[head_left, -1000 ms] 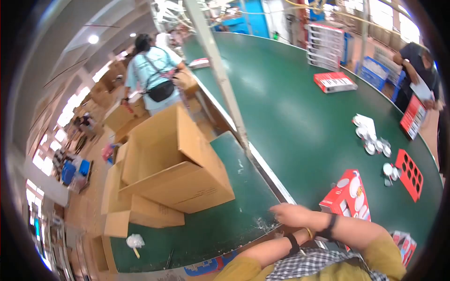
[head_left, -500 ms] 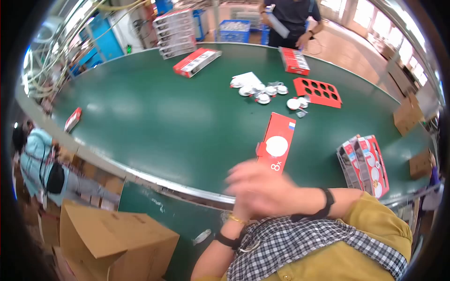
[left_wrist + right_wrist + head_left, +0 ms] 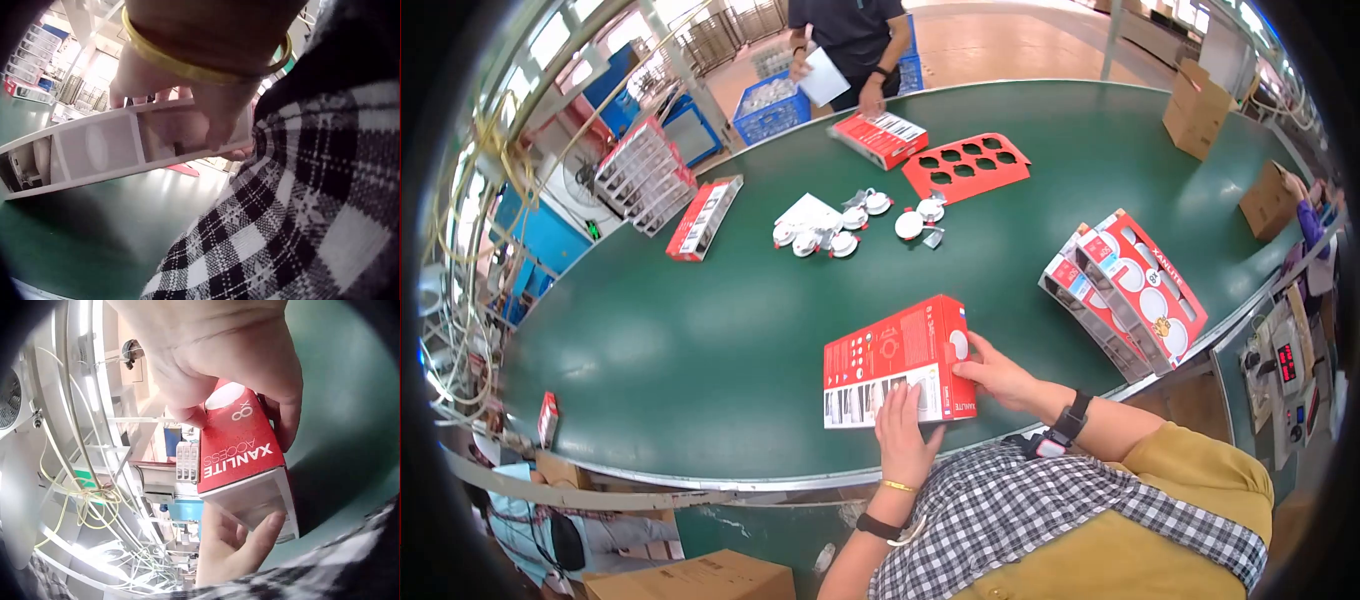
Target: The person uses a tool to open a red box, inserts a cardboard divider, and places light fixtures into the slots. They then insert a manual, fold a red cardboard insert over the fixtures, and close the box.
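Note:
A red and white box (image 3: pixel 890 365) is held just above or on the green table near its front edge. My left hand (image 3: pixel 906 436) grips its near side, fingers over the printed face and thumb along the side edge. At the box's right end, my right hand (image 3: pixel 998 376) holds it between thumb and fingers. The right wrist view shows the box's red end (image 3: pixel 240 447) under my right hand (image 3: pixel 219 356), with the left thumb below. In the left wrist view the box's side (image 3: pixel 100 148) runs beneath my left hand (image 3: pixel 187 87).
Several boxes (image 3: pixel 1135 290) lean together at the right. White round lamps (image 3: pixel 843 242) lie mid-table beside a red insert with holes (image 3: pixel 968 168). A person (image 3: pixel 850 45) stands across the table (image 3: pixel 700 350), touching another box (image 3: pixel 880 136). Cartons (image 3: pixel 1197 110) stand far right.
My view has swung right. My hands, close together half a second ago, now hold the box, which has turned to show its printed face. The person opposite now touches the box there.

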A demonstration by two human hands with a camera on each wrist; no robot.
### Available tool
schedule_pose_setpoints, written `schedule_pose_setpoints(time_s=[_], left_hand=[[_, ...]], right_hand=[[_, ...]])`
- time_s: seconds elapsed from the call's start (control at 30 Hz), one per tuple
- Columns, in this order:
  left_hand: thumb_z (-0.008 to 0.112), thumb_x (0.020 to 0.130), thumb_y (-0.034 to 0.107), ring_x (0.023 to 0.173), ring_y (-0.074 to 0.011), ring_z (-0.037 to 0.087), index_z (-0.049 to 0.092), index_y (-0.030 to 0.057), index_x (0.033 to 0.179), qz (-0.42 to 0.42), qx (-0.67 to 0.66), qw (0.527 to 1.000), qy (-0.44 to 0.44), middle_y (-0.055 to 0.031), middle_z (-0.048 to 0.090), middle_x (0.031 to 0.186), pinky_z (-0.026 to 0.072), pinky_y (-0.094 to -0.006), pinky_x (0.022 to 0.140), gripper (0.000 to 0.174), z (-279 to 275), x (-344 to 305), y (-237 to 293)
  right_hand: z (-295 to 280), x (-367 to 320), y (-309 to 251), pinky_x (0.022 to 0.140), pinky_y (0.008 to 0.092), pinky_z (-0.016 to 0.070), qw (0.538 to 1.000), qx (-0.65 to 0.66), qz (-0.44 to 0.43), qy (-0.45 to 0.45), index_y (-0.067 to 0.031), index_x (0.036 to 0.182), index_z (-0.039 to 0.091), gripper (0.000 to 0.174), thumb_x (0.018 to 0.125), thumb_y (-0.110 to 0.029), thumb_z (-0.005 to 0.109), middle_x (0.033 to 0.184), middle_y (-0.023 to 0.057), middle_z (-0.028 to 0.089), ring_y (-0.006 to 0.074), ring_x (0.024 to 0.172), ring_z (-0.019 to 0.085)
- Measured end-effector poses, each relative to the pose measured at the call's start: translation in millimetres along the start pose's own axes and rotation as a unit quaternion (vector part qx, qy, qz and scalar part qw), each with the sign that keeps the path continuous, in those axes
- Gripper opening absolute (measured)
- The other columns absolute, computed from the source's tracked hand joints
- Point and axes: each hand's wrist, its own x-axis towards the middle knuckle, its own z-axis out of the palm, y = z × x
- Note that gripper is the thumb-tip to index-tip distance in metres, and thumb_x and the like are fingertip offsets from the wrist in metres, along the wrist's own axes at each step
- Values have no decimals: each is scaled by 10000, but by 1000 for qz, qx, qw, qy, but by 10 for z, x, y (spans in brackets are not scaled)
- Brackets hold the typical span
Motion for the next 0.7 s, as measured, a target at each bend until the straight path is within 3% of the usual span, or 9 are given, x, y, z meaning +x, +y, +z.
schedule_pose_setpoints(time_s=[0.07, 0.13, 0.17, 0.3, 0.47, 0.7], left_hand=[[847, 710, 204, 1403, -360, 369, 402, 97, 1473, -3, 0, 1000, -30, -172, 424, 1487, 287, -508, 1146, 889, 53, 60, 42], [841, 726, 242, 1394, -367, 376, 416, 104, 1470, -18, 7, 995, -94, -176, 425, 1487, 298, -503, 1138, 868, 133, 117, 64], [850, 724, 246, 1357, -395, 414, 463, 65, 1426, 1, 24, 995, -94, -212, 451, 1454, 338, -490, 1123, 821, 177, 150, 90], [819, 767, 331, 1318, -419, 442, 507, 38, 1376, -24, 38, 993, -111, -238, 465, 1427, 350, -491, 1112, 745, 451, 239, 142], [794, 777, 434, 1330, -438, 402, 482, 19, 1386, -70, 18, 995, -73, -265, 437, 1425, 325, -526, 1094, 800, 784, 472, 380], [760, 804, 425, 1350, -440, 373, 435, 23, 1419, -112, 31, 991, -60, -261, 391, 1462, 309, -547, 1099, 804, 881, 579, 496]], right_hand=[[-233, 56, 28, 1011, 423, 472, 1000, 4, 23, -10, -115, 1580, 111, 813, 952, -171, 625, 1377, 142, 512, 219, 1246, 529], [-491, 202, 165, 975, 483, 490, 998, -1, 53, -19, -102, 1570, 76, 854, 935, -157, 644, 1340, 161, 538, 245, 1205, 562], [-589, 255, 209, 979, 495, 477, 998, 1, 52, -36, -113, 1576, 58, 898, 919, -149, 669, 1353, 153, 531, 244, 1216, 552], [-942, 384, 321, 983, 464, 480, 994, 12, 90, -67, -134, 1581, 47, 913, 915, -134, 672, 1377, 134, 510, 235, 1234, 533], [-1146, 457, 330, 1000, 430, 501, 986, 43, 71, -141, -148, 1592, -17, 970, 906, -51, 661, 1387, 167, 470, 236, 1223, 538], [-1111, 462, 114, 978, 416, 496, 990, 2, 75, -120, -83, 1575, 42, 937, 871, -68, 660, 1340, 162, 502, 234, 1195, 544]])
